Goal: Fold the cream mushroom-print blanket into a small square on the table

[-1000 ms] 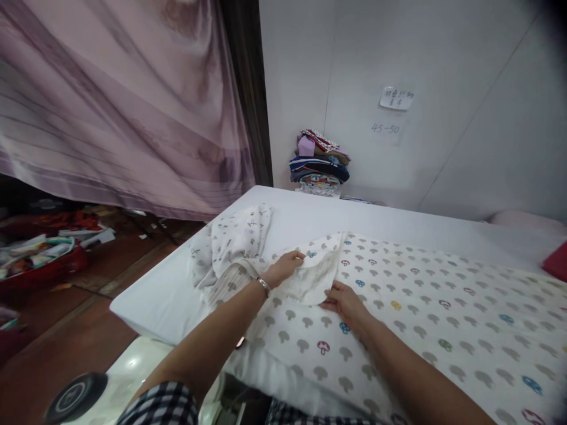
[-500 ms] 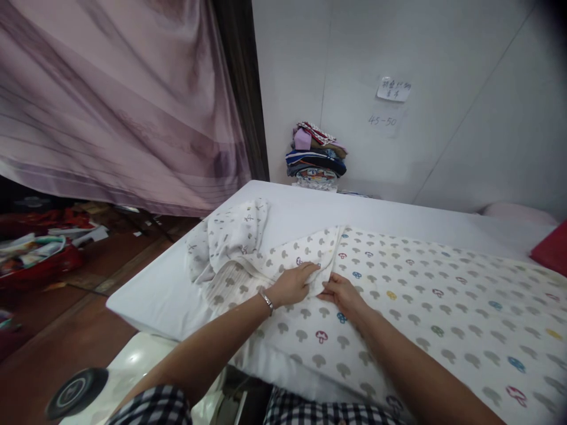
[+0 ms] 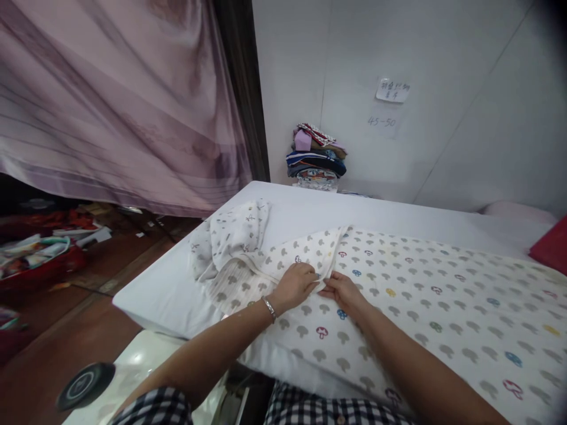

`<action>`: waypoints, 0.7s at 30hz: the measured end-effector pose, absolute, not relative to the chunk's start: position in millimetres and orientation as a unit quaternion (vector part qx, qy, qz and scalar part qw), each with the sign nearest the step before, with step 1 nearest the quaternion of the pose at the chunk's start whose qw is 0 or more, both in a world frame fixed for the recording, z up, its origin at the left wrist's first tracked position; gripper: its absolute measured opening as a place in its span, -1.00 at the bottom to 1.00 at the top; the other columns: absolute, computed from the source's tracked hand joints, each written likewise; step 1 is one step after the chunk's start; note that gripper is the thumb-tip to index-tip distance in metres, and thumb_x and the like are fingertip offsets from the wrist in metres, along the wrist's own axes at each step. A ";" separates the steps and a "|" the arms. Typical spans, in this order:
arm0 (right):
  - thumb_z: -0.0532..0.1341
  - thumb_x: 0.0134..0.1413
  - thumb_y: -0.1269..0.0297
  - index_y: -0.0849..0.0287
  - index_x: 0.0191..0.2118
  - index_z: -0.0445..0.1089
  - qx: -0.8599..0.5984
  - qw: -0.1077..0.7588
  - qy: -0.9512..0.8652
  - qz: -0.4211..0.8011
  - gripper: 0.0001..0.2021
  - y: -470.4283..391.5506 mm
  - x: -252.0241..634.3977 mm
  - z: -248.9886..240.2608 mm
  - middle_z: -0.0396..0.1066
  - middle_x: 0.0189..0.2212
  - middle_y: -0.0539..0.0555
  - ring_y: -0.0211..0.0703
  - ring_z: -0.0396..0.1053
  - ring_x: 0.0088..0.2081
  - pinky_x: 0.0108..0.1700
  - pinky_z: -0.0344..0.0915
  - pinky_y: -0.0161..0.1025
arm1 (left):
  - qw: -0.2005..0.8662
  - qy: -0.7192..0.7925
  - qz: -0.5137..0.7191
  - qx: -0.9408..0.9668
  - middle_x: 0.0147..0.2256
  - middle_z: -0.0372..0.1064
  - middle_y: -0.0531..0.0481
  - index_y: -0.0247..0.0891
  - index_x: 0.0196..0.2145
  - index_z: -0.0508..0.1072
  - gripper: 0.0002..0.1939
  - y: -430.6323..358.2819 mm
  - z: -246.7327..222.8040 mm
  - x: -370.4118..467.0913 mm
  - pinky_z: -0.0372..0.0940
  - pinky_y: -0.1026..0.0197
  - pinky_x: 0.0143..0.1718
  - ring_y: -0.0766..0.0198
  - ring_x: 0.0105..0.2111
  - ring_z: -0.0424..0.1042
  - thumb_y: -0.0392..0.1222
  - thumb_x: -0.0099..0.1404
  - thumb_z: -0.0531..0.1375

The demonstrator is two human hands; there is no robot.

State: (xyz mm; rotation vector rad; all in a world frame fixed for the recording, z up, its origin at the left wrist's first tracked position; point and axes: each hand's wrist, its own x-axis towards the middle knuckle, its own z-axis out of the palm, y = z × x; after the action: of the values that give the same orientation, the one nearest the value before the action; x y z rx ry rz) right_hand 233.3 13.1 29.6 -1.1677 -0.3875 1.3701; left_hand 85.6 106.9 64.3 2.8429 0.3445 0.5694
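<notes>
Mushroom-print cloth (image 3: 416, 319) lies on the white table (image 3: 292, 203), running from the hands toward 3 o'clock, with a flap folded over at its near-left part. Left hand (image 3: 296, 286): fingers curled closed, gripping the flap's edge; right hand (image 3: 344, 293), just beside it at 3 o'clock, pinches the same edge between thumb and fingers. Relative to the hands, a crumpled print cloth (image 3: 237, 233) sits at 10 o'clock, a stack of folded fabrics (image 3: 316, 159) at 12.
</notes>
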 end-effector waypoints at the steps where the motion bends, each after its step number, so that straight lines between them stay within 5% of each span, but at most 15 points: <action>1: 0.22 -0.12 0.47 0.23 -0.29 0.39 -0.504 0.607 -0.167 0.591 -0.82 12.7 233.3 29.7 0.50 -0.39 0.08 -0.22 0.46 -0.41 -0.36 0.42 -0.35 | 0.104 0.119 0.185 0.970 -0.31 0.33 -0.03 -0.23 -0.32 0.44 -0.76 105.4 61.9 84.0 0.17 0.16 -0.16 0.26 -0.25 0.28 -0.15 0.33 -0.01; 16: 0.25 -0.12 0.39 0.22 -0.21 0.42 -0.519 0.608 -0.186 0.571 -0.75 9.2 232.8 41.2 0.51 -0.38 0.08 -0.19 0.46 -0.42 -0.35 0.43 -0.27 | -0.023 0.126 0.111 0.986 -0.29 0.28 -0.10 -0.27 -0.24 0.34 -0.79 87.2 58.4 82.9 0.11 0.08 -0.21 0.16 -0.25 0.22 -0.35 0.32 -0.08; 21: 0.26 -0.16 0.38 0.19 -0.13 0.40 -0.503 0.636 -0.196 0.552 -0.65 8.1 230.0 45.7 0.50 -0.40 0.03 -0.25 0.41 -0.48 -0.41 0.41 -0.30 | -0.001 0.151 0.121 0.981 -0.28 0.29 -0.10 -0.27 -0.18 0.32 -0.76 82.5 63.1 81.3 0.11 0.05 -0.19 0.10 -0.22 0.23 -0.09 0.29 0.03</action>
State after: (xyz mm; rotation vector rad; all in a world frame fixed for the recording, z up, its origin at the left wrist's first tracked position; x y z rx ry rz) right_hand 230.0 8.1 45.7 -1.1493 -0.4474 1.2614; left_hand 81.3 82.5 63.1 3.0833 0.4760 0.3807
